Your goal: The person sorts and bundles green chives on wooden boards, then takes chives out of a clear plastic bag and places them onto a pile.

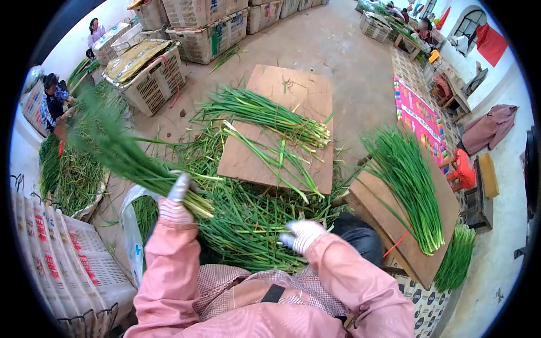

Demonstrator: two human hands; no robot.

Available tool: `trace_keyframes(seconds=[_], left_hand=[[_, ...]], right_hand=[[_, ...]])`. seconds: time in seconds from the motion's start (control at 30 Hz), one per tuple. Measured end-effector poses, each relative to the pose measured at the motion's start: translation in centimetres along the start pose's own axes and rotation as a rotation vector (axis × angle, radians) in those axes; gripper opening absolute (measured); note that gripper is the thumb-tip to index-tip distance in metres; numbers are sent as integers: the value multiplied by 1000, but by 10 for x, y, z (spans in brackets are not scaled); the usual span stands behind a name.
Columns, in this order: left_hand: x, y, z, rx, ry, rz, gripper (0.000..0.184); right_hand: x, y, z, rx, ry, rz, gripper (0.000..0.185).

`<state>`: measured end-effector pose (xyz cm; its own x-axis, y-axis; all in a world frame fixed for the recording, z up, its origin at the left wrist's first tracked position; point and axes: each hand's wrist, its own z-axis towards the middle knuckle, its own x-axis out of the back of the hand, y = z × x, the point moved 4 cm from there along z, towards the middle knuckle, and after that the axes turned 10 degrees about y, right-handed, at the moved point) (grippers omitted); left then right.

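My left hand (179, 194), in a striped knit glove, is closed around a bunch of green chives (129, 160). Their pale cut ends stick out to the right, while the leafy tops blur up to the left. My gloved right hand (303, 234) hovers by my lap over loose chives (242, 225); its fingers are smeared, so I cannot tell whether they hold anything. In front, a brown board (307, 84) bears a thick chive bundle (276, 115) with several loose stalks below it. Another bundle (414, 194) lies on the right-hand board (372, 217).
White plastic crates (84, 248) stand at my left beside a clear plastic bag (132, 225). More crates (152, 84) are stacked at the back. A person (53, 104) sits at far left among chives. A red stool (463, 169) stands right, and more chives (456, 256) lean below the right board.
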<state>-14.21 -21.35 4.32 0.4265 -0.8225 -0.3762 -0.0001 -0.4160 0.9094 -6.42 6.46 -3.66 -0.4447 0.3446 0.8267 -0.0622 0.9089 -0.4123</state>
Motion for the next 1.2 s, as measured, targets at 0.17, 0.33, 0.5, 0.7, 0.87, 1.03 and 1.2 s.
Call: trace_keyframes(seconds=[0.17,0.33,0.5,0.7,0.87,1.03,1.2], left_hand=[[-3,-16,18,298,-172,-229,54],[-4,-52,12,508,-160,-270,56],[5,-69,16,534,-5,-354,40],[20,-75,40,454,124,-492,38],[8,-71,34,509,-8,-406,39],[9,-88,41,501,99,-474,34],[10,-88,39,550,89,-497,30]], right_hand=[[94,20,64,-140,431,-149,83],[115,34,129,-323,441,-229,92],[97,27,147,-217,349,-210,38],[43,-5,86,270,50,-342,21],[113,-10,75,210,190,-290,42],[142,20,105,-42,482,-324,68],[155,24,115,-148,322,-138,49]])
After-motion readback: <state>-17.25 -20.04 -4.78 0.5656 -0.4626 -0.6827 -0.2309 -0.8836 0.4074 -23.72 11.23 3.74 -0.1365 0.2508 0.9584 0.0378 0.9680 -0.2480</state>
